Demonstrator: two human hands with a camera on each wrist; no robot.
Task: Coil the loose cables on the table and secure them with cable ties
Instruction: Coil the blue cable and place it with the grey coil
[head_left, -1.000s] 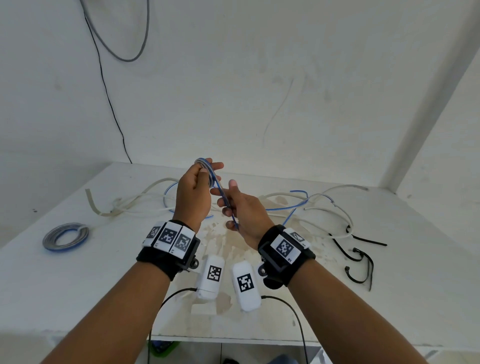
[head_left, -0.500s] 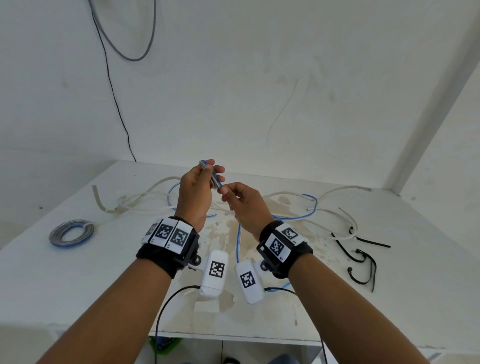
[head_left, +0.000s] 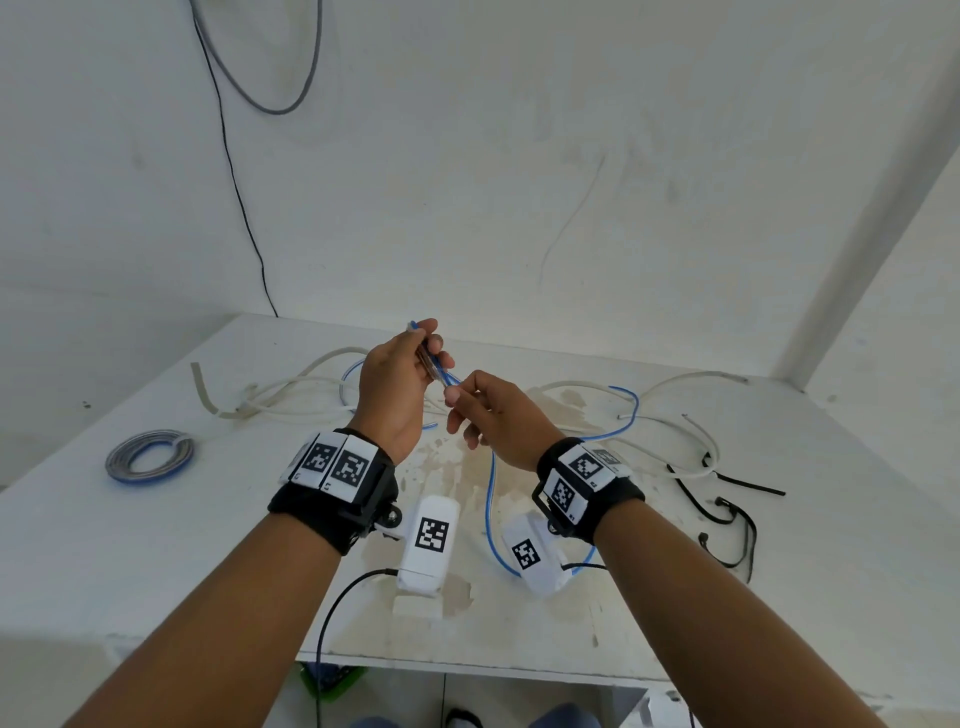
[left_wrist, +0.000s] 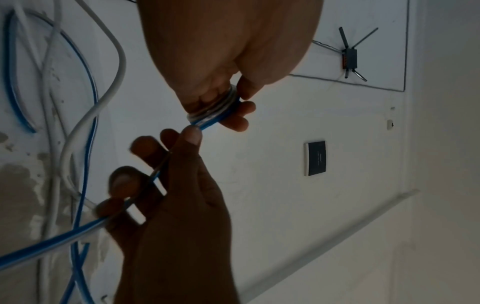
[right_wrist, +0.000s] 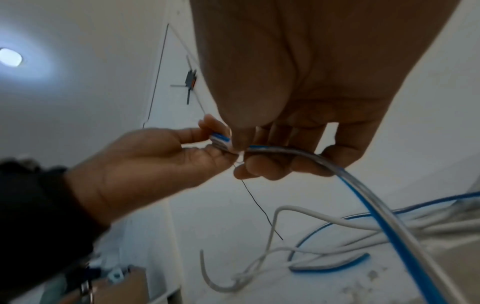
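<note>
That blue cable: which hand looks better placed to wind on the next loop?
Probably the right hand. It pinches the loose run of the blue cable trailing to the table, while the left hand is occupied gripping the small coil.

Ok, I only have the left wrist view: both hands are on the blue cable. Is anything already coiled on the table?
Observer: Yes, in the head view one blue and grey coil lies on the table, off to the left of the left hand.
Operator: And the cable ties?
Observer: Black cable ties lie on the table to the right of the right hand, with neither hand on them.
Operator: Where does the slack run?
Observer: The blue cable drops from the right hand to the table between the wrists, then curves under the right wrist.
</note>
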